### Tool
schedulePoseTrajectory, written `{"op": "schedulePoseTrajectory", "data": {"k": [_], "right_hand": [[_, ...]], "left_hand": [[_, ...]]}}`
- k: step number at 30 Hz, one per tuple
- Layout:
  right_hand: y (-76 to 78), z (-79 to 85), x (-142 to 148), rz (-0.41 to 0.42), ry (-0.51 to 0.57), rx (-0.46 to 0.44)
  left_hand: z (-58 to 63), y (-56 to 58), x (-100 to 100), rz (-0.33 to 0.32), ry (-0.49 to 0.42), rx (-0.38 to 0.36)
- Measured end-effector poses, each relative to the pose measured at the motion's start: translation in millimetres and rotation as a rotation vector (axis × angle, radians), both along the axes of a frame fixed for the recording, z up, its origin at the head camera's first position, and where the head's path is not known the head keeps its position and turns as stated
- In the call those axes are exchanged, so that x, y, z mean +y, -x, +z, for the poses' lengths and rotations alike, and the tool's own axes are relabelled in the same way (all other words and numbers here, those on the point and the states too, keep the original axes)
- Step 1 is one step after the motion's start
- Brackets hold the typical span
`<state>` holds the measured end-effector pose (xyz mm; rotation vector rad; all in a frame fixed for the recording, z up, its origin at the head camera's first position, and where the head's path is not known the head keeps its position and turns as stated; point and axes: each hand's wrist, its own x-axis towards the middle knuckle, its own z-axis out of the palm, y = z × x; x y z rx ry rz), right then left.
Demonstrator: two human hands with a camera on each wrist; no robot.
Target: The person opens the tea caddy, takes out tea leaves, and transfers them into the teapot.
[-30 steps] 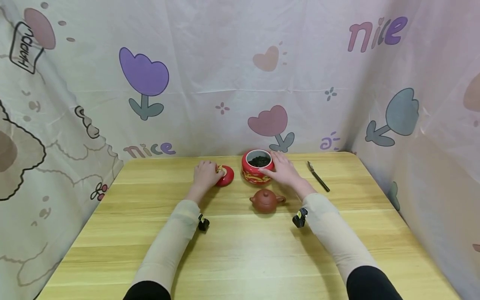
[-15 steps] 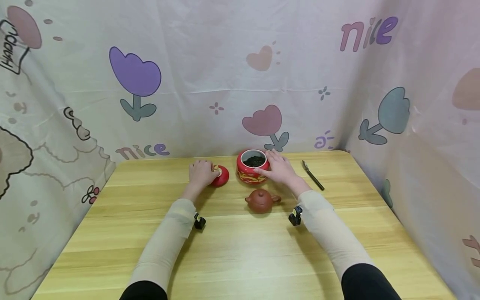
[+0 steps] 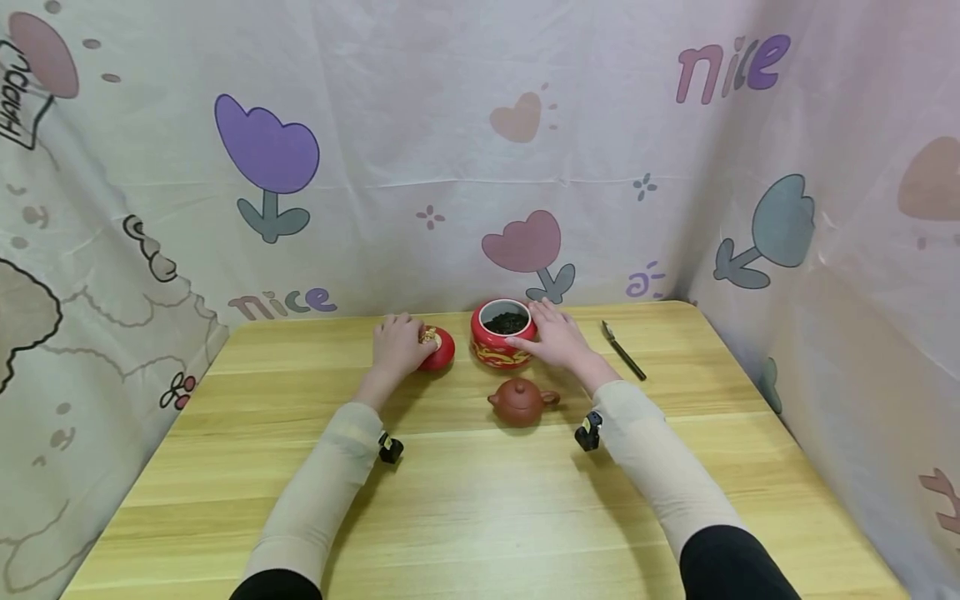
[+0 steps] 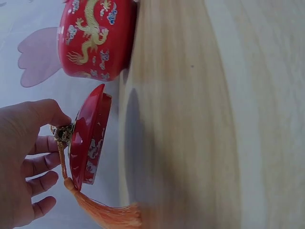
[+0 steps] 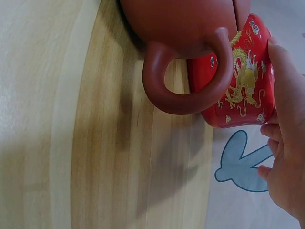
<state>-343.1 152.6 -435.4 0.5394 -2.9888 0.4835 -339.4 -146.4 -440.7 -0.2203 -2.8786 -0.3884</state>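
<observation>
My left hand pinches the gold knob of a round red lid between thumb and fingers. In the left wrist view the lid is tilted on edge in the frame, just above the table, with an orange tassel hanging from its knob. My right hand holds the right side of the red tea jar, thumb at the front and fingers toward the back. Gold dragons decorate the jar, which stands uncovered with dark tea leaves inside. In front of it sits a brown clay teapot, its handle to the right.
A dark slim pen-like tool lies to the right of my right hand. All of this is on a light wooden table, with a printed cloth hanging along its back and sides.
The head view has shifted slightly to the right. My left hand has raised the lid a little from the table. The right hand keeps its place on the jar.
</observation>
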Motion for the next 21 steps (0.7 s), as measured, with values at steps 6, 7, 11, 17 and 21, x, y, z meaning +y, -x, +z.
{"op": "schedulePoseTrajectory", "data": {"k": [6,7,11,17,21], "right_hand": [[0.8,-1.1,-1,0.003,-0.007,0.023],[0.6,-1.4,-1,0.002,-0.005,0.024],[0.0,-2.3,-1,0.003,-0.002,0.024],[0.3,-1.6,-1,0.002,0.008,0.017],[-0.2,0.0,0,0.005,0.005,0.014]], "left_hand": [[10.9,-6.8,-1,-0.022,-0.018,0.061],[12.6,-7.8,-2,-0.023,-0.021,0.071],[19.3,-11.0,-1,-0.021,-0.034,0.101],[32.1,-13.2,4,-0.025,-0.057,0.134],[39.5,-13.9,8,-0.031,-0.065,0.165]]}}
